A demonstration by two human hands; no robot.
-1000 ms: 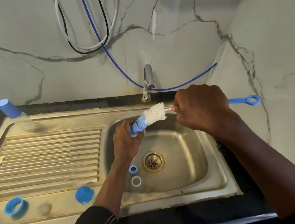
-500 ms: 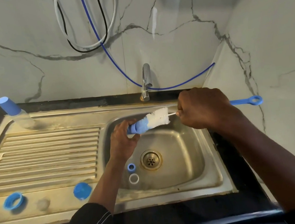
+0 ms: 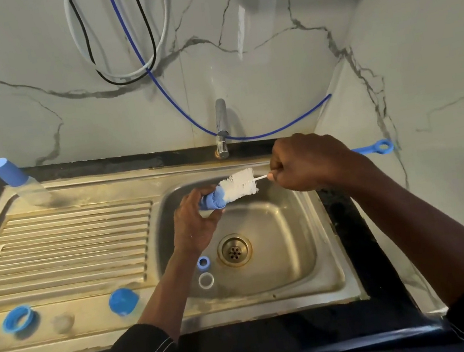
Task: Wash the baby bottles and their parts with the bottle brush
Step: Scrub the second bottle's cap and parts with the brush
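Two rings lie in the basin left of the drain; a bottle stands behind the drainboard.

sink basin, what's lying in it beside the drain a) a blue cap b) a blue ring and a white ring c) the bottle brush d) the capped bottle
B: a small blue plastic ring and a small white ring lie on the steel sink basin floor left of the round metal drain; the right hand holds the white-bristled bottle brush above.
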